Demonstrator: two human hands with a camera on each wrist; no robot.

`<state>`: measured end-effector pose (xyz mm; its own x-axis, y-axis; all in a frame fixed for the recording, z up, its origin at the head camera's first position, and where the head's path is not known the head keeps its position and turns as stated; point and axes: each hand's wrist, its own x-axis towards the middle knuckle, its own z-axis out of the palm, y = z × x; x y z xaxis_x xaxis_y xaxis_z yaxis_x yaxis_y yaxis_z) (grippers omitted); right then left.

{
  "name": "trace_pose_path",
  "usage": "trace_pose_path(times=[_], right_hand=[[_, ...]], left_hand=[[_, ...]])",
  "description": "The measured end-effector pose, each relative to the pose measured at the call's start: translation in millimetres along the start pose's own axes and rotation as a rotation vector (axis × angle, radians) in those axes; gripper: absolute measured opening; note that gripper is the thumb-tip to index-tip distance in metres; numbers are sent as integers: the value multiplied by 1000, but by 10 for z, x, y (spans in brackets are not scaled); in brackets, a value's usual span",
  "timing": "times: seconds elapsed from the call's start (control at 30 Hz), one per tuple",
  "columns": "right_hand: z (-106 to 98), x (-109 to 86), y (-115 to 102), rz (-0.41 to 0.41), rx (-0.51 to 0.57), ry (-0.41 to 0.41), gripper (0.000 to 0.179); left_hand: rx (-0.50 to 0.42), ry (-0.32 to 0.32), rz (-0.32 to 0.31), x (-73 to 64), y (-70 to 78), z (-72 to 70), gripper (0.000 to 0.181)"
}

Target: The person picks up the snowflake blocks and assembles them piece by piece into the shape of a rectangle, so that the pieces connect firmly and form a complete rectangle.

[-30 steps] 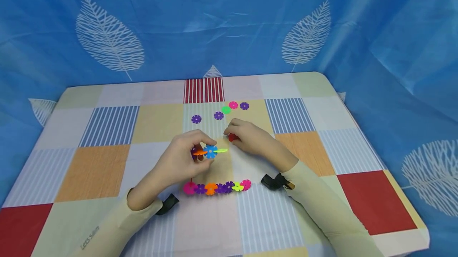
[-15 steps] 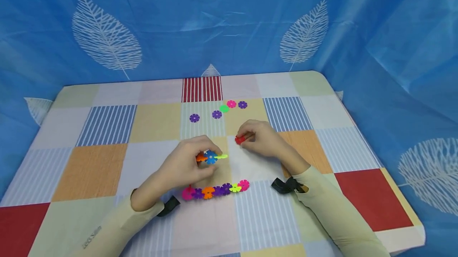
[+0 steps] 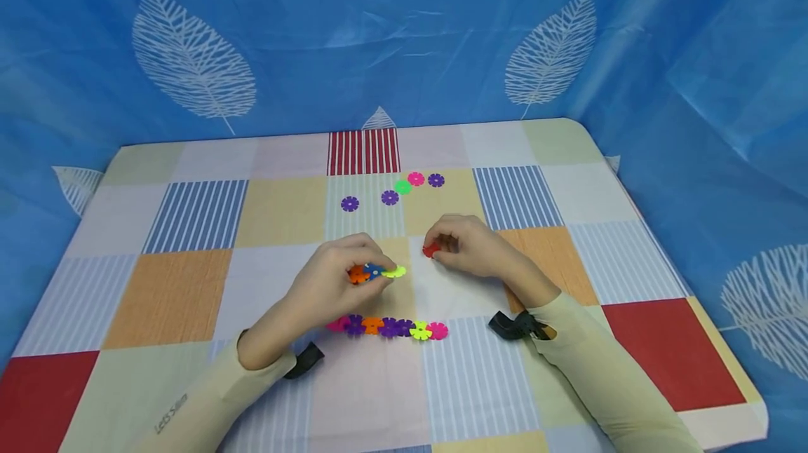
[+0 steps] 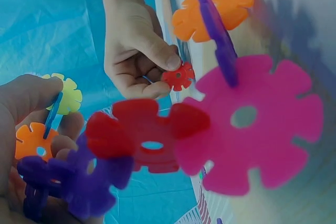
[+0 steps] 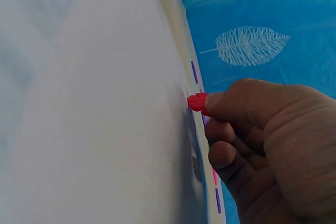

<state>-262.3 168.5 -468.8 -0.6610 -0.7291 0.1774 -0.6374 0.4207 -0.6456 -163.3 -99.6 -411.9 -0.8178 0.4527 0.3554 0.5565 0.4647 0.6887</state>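
My left hand (image 3: pixel 331 276) grips one end of a chain of flower-shaped, slotted plastic discs, its thumb and fingers near the blue disc (image 3: pixel 374 271). A yellow-green disc (image 3: pixel 395 271) sticks out at that end, and an orange disc (image 3: pixel 358 275) sits deeper in the hand. In the left wrist view, the chain runs on through a purple disc (image 4: pixel 89 182) and a red one (image 4: pixel 149 132) to a large pink disc (image 4: pixel 278 114). Its lower row (image 3: pixel 388 327) lies across the table in front of me. Between thumb and fingers, my right hand (image 3: pixel 473 246) pinches a single red disc (image 3: pixel 431 249), close over the cloth.
Beyond the hands lie several loose discs: a purple one (image 3: pixel 350 204) on the left, then another purple, a green one (image 3: pixel 402 187), a pink one (image 3: pixel 416 179) and a purple one at right. A patchwork cloth (image 3: pixel 265 207) covers the table; a blue curtain (image 3: pixel 315 39) hangs behind.
My right hand has drawn the red disc to the right, away from the left hand. The left thumb and fingers have shifted toward the yellow-green end, and the blue disc has tilted.
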Motion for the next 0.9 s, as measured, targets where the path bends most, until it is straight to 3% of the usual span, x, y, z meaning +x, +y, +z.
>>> trace_pose_path(times=[0.13, 0.27, 0.43, 0.67, 0.9], right_hand=[[-9, -9, -13, 20, 5, -52, 19], [-7, -17, 3, 3, 21, -48, 22], [-8, -10, -48, -46, 133, 51, 31], [-7, -9, -336, -158, 298, 204, 35], [5, -10, -535, -282, 381, 244, 43]], left_hand=[[-2, -8, -11, 7, -7, -6, 13], [-19, -14, -17, 9, -24, -8, 14], [-79, 12, -27, 4, -38, -16, 15], [-206, 89, -60, -3, -38, -28, 16], [-217, 95, -74, -6, -37, -49, 13]])
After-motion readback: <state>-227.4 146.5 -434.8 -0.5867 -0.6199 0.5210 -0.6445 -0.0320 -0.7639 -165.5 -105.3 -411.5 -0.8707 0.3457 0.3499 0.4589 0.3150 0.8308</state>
